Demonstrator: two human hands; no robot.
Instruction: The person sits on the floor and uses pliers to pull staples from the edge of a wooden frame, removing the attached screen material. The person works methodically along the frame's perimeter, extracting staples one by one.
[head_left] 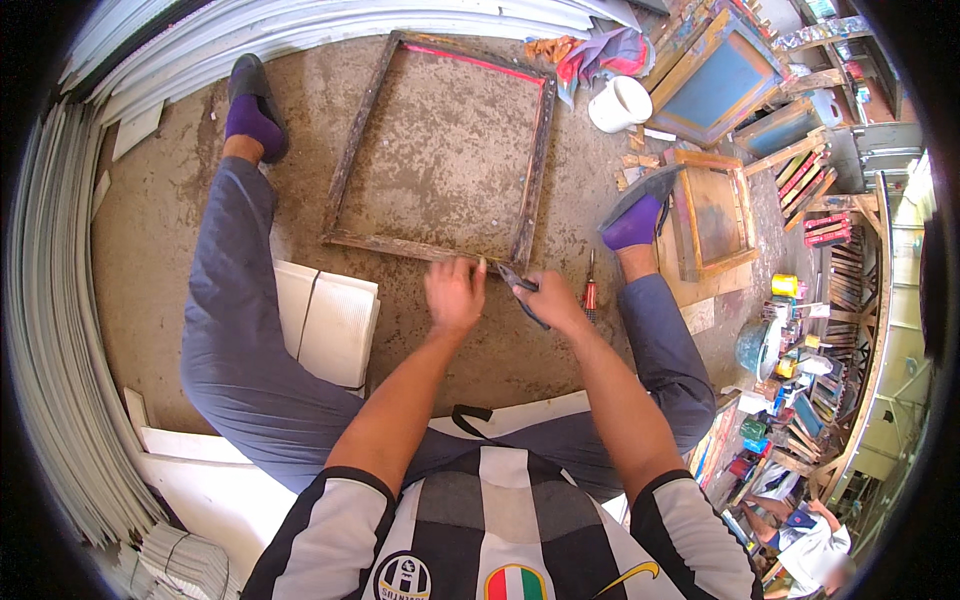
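Observation:
A worn wooden frame (365,150), dark with some red paint along its far inner edge, lies on the floor between my outstretched legs. My left hand (455,296) is closed on its near rail, close to the right-hand corner. In my right hand (552,302) is a pair of dark pliers (527,308), handles slanting down toward me. Their jaws meet the near rail just beside my left fingers; whether they grip anything there is too small to tell. Right of that hand a screwdriver (590,298) with a red handle lies on the floor, its shaft pointing away.
A tied stack of white sheets (335,325) lies by my left leg. At the far right stand a white bucket (619,104), crumpled cloth (605,58) and other wooden frames (715,215). Shelves with paint pots line the right side, where another person (812,545) sits.

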